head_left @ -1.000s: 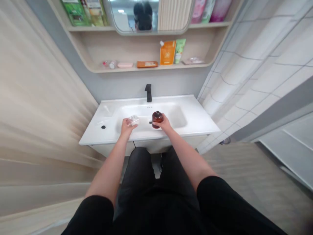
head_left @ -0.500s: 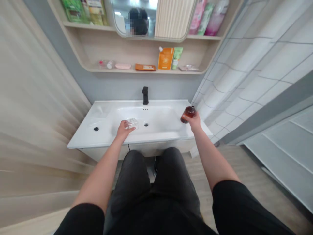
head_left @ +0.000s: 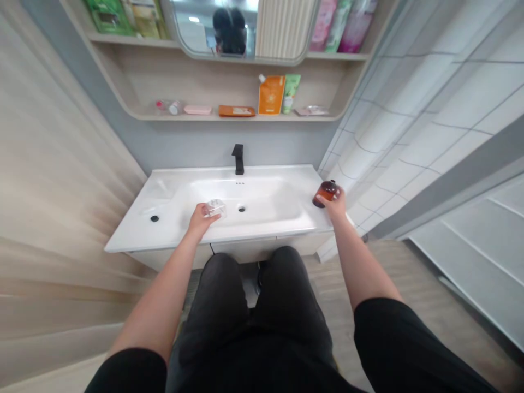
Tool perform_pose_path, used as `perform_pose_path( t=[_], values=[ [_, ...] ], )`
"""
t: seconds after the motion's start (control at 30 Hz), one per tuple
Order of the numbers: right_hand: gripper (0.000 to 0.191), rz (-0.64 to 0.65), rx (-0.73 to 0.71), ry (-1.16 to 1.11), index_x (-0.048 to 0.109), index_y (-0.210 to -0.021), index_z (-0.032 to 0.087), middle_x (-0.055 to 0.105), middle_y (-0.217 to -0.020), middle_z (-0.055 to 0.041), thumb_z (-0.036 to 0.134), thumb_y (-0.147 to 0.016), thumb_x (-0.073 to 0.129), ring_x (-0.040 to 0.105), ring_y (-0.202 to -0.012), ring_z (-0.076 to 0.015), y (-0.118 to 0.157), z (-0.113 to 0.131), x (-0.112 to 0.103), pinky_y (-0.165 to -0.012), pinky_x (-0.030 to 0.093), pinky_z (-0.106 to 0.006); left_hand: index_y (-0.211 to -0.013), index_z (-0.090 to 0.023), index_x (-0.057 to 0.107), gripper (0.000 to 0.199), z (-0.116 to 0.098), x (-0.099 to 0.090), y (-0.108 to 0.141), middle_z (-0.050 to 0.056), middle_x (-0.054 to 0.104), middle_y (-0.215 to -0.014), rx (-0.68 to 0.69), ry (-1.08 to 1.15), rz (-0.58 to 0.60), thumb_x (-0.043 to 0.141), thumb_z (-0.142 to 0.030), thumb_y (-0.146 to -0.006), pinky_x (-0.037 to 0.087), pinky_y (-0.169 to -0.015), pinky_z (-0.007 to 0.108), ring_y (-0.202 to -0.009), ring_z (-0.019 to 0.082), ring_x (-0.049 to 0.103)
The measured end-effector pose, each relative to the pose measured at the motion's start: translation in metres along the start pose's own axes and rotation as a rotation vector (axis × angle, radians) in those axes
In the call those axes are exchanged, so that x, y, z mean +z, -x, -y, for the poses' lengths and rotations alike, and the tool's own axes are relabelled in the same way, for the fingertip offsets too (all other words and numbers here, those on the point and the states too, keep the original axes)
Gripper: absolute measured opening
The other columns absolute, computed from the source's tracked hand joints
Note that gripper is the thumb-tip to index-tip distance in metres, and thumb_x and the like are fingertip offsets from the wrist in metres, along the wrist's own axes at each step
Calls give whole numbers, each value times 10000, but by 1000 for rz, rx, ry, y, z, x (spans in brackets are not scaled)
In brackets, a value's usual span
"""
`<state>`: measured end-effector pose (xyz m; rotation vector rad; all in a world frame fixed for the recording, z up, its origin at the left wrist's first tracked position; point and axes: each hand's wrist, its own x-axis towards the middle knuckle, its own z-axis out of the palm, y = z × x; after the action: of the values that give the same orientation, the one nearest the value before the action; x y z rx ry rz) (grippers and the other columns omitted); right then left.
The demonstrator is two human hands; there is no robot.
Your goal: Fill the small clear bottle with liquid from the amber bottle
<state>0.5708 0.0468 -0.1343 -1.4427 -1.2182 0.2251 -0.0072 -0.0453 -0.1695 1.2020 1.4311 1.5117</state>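
Note:
My left hand [head_left: 200, 219] is closed around a small clear, see-through container [head_left: 215, 208], above the left part of the white sink basin [head_left: 266, 199]. Its exact kind is hard to make out. On the right, my right hand [head_left: 336, 204] grips a dark amber bottle [head_left: 326, 193] with a short neck and no pump on top. The bottle is tilted slightly, at the right end of the countertop [head_left: 141, 229]; whether its base touches the surface I cannot tell.
A black faucet [head_left: 238, 159] stands behind the basin, with a drain [head_left: 242, 209] below it. Above runs a shelf [head_left: 196, 117] with an orange pouch [head_left: 271, 95], a green tube [head_left: 290, 93] and a pink case [head_left: 198, 109]. A tiled wall [head_left: 409, 158] borders the right side.
My right hand has carried the amber bottle further right, toward the counter's right end. The left hand keeps the clear container over the basin. The view has shifted slightly.

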Motion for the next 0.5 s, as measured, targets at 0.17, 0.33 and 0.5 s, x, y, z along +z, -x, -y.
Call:
perform_pose_path(
  t=[0.17,0.33,0.5],
  values=[
    [516,-276,-122,65,670,-1263,215,714,-1083,-86,585,-910,740,713,-966,-264,58,35,1,-924,620,-469,-1204,-252,691,739,-13,1,5,75,746,-1178,34,-51,62,1019,-429,-567,581,-933,386,-1156,281,730],
    [419,577,-236,-193,784,-1161,233,788,-1011,-93,567,-909,798,735,-902,-258,138,106,88,-842,639,-430,-1329,-231,760,799,-18,3,7,87,781,-1160,39,-172,201,1011,-480,-612,588,-896,390,-996,248,727],
    [1010,971,18,-466,614,-1577,331,661,-1547,-149,519,-664,1002,705,-1258,-337,185,160,196,-967,666,-503,-1420,-244,751,822,-13,2,7,106,811,-1272,85,-249,289,1006,-467,-670,583,-982,431,-1106,283,749]
  ],
)
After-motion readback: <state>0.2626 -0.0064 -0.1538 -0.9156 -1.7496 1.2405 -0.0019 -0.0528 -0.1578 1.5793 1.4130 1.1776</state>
